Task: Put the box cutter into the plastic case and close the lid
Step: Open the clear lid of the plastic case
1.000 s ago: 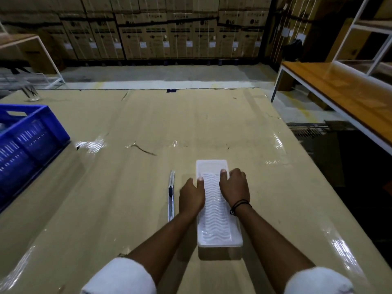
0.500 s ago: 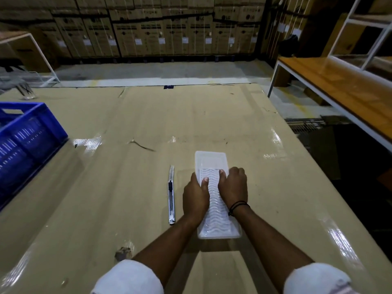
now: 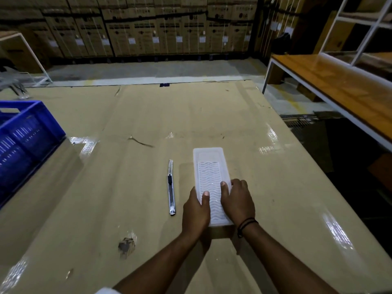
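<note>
Head view shows your left hand (image 3: 196,211) and right hand (image 3: 237,203) gripping the near end of the plastic case (image 3: 212,179), thumbs pressed on its lid. Just left of your left fingers lies the box cutter (image 3: 171,187), pointing away, parallel to the case.

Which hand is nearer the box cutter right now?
Left. The left hand grips the plastic case on its left edge, just right of the box cutter. The right hand holds the case's far side.
</note>
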Action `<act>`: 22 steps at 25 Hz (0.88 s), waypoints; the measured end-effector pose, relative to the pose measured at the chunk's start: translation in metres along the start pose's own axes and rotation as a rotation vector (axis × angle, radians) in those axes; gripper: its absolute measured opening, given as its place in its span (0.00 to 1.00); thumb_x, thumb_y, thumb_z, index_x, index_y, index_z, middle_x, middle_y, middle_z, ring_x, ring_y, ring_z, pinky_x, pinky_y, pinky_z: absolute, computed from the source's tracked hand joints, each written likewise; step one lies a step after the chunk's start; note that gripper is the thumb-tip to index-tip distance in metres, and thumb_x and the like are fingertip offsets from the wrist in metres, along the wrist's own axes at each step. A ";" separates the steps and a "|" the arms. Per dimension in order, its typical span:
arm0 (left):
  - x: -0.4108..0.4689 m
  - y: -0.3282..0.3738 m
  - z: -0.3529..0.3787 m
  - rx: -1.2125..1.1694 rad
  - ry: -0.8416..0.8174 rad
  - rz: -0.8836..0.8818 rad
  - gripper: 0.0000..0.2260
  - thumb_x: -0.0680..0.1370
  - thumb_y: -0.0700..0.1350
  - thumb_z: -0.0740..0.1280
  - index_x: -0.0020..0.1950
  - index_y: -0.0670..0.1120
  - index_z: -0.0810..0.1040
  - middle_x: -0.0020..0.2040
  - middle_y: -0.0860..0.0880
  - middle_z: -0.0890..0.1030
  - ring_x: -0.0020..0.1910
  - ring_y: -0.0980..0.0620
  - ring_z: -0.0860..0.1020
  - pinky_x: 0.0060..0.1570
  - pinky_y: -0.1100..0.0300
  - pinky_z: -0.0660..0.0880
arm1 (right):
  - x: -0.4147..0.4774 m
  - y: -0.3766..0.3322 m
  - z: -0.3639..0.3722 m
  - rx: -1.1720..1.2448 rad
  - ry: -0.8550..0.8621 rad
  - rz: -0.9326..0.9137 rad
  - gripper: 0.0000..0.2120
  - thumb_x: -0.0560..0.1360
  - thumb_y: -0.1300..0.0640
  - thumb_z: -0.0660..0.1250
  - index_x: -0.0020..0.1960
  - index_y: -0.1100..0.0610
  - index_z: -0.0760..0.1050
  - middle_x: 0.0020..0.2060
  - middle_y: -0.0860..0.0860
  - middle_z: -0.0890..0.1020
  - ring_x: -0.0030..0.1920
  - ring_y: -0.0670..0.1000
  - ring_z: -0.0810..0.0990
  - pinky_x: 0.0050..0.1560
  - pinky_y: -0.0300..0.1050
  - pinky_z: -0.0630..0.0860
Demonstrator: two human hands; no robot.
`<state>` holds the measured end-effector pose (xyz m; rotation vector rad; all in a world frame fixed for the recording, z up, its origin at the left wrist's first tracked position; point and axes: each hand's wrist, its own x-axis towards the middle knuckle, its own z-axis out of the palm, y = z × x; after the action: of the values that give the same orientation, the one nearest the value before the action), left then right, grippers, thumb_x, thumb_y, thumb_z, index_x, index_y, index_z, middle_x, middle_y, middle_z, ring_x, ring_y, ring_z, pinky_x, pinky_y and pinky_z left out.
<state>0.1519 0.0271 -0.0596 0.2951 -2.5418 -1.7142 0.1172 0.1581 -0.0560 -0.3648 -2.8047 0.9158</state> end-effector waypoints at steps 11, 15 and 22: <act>-0.009 0.006 0.001 0.029 0.006 0.052 0.20 0.85 0.55 0.60 0.75 0.49 0.69 0.63 0.51 0.84 0.57 0.50 0.84 0.54 0.59 0.79 | -0.016 -0.010 -0.007 -0.002 0.113 -0.016 0.19 0.81 0.43 0.57 0.56 0.59 0.74 0.53 0.55 0.75 0.51 0.58 0.79 0.47 0.52 0.79; -0.005 0.007 -0.002 0.041 -0.009 0.016 0.19 0.84 0.55 0.62 0.73 0.49 0.72 0.63 0.48 0.84 0.58 0.45 0.84 0.57 0.52 0.81 | -0.011 -0.012 -0.007 -0.076 0.090 -0.007 0.20 0.81 0.44 0.57 0.57 0.60 0.75 0.54 0.57 0.76 0.53 0.58 0.78 0.50 0.52 0.78; 0.002 0.011 -0.007 0.082 -0.059 -0.046 0.18 0.84 0.53 0.63 0.72 0.47 0.73 0.66 0.46 0.82 0.61 0.44 0.82 0.60 0.52 0.80 | -0.007 -0.012 -0.004 -0.142 0.082 -0.018 0.20 0.80 0.43 0.57 0.57 0.59 0.75 0.54 0.56 0.76 0.55 0.56 0.76 0.53 0.53 0.79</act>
<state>0.1493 0.0242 -0.0466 0.3154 -2.6720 -1.6612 0.1226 0.1494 -0.0461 -0.3866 -2.8006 0.6832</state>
